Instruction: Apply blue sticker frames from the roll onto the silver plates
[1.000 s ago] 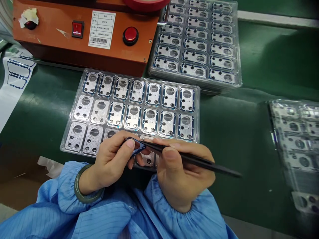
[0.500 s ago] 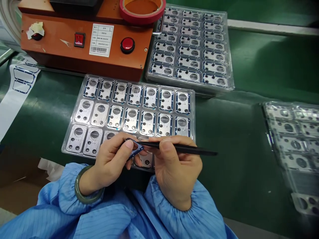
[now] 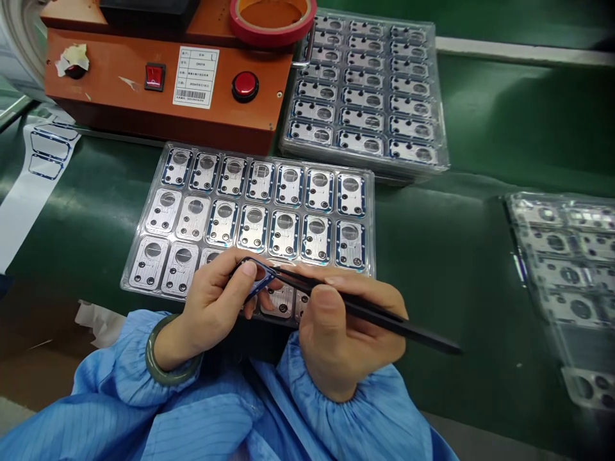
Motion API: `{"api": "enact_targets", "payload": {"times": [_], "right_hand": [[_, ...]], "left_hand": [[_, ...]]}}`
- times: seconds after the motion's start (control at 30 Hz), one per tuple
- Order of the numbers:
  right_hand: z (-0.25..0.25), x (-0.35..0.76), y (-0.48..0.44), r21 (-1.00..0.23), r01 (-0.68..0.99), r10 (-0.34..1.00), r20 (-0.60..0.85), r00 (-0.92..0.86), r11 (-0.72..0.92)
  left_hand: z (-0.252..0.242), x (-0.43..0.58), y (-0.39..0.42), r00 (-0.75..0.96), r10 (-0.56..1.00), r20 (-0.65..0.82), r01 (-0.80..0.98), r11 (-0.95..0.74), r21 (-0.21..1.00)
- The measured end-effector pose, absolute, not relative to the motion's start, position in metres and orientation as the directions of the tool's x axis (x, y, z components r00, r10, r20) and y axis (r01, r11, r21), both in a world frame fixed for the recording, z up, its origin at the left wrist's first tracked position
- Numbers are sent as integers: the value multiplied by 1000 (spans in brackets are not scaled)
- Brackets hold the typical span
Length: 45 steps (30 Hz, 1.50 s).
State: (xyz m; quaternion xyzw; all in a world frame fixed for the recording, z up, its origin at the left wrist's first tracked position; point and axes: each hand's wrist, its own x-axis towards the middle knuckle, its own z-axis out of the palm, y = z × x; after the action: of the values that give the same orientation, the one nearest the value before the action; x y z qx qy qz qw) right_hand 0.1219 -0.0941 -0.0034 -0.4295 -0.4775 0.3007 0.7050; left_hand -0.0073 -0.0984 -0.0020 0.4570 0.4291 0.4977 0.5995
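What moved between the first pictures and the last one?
The black tweezers in the right hand were almost level in the middle picture, and now their back end has swung down again toward the lower right. Nothing was picked up or let go: the left hand still pinches the small blue-edged frame. The tray of metal pieces stayed in place.
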Motion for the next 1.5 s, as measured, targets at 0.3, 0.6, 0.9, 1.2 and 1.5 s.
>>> {"api": "enact_targets", "payload": {"times": [0.3,0.6,0.9,1.2,1.5], "right_hand": [[-8,121,-96,-841,58,796,529,294,538],[-11,122,-96,-822,75,777,560,287,565],[-11,122,-96,-814,108,770,576,272,571],[-8,120,-96,-819,66,778,564,277,570],[-7,120,-97,-827,124,773,558,301,549]], "left_hand": [[-3,-9,-99,132,988,-83,-169,105,980],[-2,-10,-100,138,986,-89,-158,111,981],[0,-9,-99,133,989,-63,-166,85,982],[0,-9,-99,132,990,-56,-160,77,984],[1,-8,-99,125,989,-81,-192,104,976]]}}
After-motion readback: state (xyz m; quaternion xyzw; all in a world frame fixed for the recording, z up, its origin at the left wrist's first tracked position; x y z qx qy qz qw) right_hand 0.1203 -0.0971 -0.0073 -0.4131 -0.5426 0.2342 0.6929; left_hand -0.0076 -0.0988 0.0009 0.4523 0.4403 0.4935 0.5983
